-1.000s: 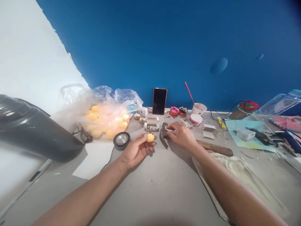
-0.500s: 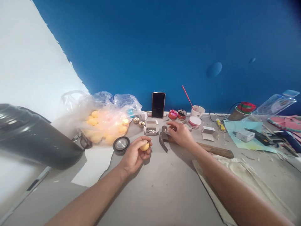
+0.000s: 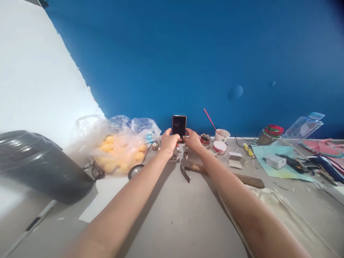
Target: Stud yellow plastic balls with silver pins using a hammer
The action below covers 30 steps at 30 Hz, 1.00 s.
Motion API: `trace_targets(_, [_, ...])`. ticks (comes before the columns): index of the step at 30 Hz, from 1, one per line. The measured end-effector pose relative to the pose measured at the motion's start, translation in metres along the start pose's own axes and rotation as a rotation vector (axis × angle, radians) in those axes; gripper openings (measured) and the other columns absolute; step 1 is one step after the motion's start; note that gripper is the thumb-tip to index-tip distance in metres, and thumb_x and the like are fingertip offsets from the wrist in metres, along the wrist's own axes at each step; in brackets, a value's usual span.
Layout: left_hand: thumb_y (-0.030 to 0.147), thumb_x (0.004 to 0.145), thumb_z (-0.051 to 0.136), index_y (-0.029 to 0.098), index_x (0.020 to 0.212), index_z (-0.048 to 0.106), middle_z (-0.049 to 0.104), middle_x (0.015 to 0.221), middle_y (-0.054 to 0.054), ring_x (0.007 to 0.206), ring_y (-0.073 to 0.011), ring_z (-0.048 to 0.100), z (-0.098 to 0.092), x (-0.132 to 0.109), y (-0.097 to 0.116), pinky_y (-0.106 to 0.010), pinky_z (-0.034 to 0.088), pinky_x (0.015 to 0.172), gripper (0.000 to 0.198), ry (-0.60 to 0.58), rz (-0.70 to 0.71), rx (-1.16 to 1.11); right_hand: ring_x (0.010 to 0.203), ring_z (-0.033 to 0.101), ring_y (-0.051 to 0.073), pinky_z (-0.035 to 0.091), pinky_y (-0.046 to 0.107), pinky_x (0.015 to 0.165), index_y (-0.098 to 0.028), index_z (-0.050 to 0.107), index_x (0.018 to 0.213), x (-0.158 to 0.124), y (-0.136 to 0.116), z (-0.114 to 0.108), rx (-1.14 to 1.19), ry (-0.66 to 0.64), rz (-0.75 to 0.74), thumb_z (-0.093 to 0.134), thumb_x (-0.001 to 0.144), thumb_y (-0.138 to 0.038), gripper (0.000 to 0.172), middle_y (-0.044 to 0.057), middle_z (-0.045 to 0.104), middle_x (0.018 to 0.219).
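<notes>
Both arms stretch forward to a phone [image 3: 179, 125] propped upright against the blue wall. My left hand [image 3: 170, 144] is at its lower left corner, fingers curled and thumb pointing across the phone's lower front. At the lower right corner is my right hand [image 3: 192, 139], its fingers bent toward the other hand. What lies between the fingers is hidden, and no yellow ball shows in either hand. Below the hands, a small open box [image 3: 174, 158] is partly covered by my left wrist. A claw hammer [image 3: 197, 167] lies on the table, its handle passing under my right forearm.
Left: a plastic bag of yellow balls [image 3: 118, 154], a round metal-topped lid [image 3: 135, 171] and a large dark cylinder [image 3: 53, 168]. Right: a white cup [image 3: 222, 134] with a red stick, a pink-lidded tub [image 3: 219, 147], a small carton [image 3: 235, 159], a clear bottle [image 3: 305, 127] and a cloth [image 3: 279, 208].
Both hands have moved forward to the phone, the right leaving the hammer head. The yellow ball in my left hand is out of sight now. The view has tilted up slightly.
</notes>
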State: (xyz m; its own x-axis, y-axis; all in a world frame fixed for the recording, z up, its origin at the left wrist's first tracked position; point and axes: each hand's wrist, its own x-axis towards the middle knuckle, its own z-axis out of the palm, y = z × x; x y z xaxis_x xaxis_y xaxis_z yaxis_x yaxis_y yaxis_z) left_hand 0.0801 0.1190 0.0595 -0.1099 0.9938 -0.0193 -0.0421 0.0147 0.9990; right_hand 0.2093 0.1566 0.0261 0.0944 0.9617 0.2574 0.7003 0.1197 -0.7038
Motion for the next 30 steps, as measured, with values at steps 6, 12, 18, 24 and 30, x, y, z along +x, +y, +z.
trace_targets(6, [0.008, 0.062, 0.064, 0.015, 0.088, 0.061, 0.068, 0.071, -0.005, 0.061, -0.0172, 0.068, 0.015, 0.038, 0.001, -0.019, 0.037, 0.046, 0.026, -0.022, -0.037, 0.025, 0.103, 0.071, 0.024, 0.054, 0.031, 0.087, -0.016, 0.061, 0.136, 0.003, 0.008, 0.005, 0.017, 0.013, -0.024, 0.058, 0.079, -0.01, 0.058, 0.011, 0.076, 0.118])
trace_targets(12, [0.009, 0.063, 0.067, 0.015, 0.082, 0.061, 0.065, 0.064, -0.004, 0.053, -0.0154, 0.065, 0.014, 0.043, 0.001, -0.02, 0.038, 0.047, 0.02, -0.045, -0.071, 0.009, 0.108, 0.069, 0.024, 0.051, 0.031, 0.094, -0.019, 0.066, 0.132, 0.0, 0.01, 0.002, 0.023, 0.011, -0.079, 0.055, 0.075, -0.005, 0.06, 0.009, 0.076, 0.116])
trace_targets(18, [0.009, 0.065, 0.07, 0.013, 0.093, 0.062, 0.063, 0.069, -0.002, 0.055, -0.0137, 0.062, 0.011, 0.033, 0.013, -0.023, 0.046, 0.052, 0.03, -0.054, -0.077, -0.04, 0.106, 0.071, 0.023, 0.053, 0.03, 0.089, -0.018, 0.064, 0.135, 0.0, 0.006, -0.009, 0.051, -0.007, 0.006, 0.056, 0.083, -0.01, 0.053, 0.011, 0.076, 0.119])
trace_targets(24, [0.017, 0.072, 0.072, 0.014, 0.089, 0.067, 0.063, 0.075, -0.004, 0.056, -0.01, 0.054, -0.014, -0.053, 0.016, -0.021, 0.038, 0.048, 0.017, -0.266, -0.074, -0.1, 0.065, 0.072, 0.015, 0.05, 0.021, 0.055, -0.014, 0.07, 0.12, -0.001, 0.002, -0.025, 0.124, -0.129, 0.104, 0.057, 0.091, -0.021, 0.033, 0.007, 0.079, 0.084])
trace_targets(30, [0.032, 0.07, 0.079, 0.015, 0.089, 0.065, 0.059, 0.079, -0.002, 0.061, -0.0094, 0.053, -0.048, -0.113, -0.022, -0.021, 0.035, 0.05, 0.029, -0.437, -0.33, -0.324, 0.055, 0.068, 0.012, 0.044, 0.018, 0.051, -0.016, 0.076, 0.09, -0.01, -0.002, -0.025, 0.081, -0.185, 0.082, 0.058, 0.085, -0.017, 0.018, 0.002, 0.077, 0.071])
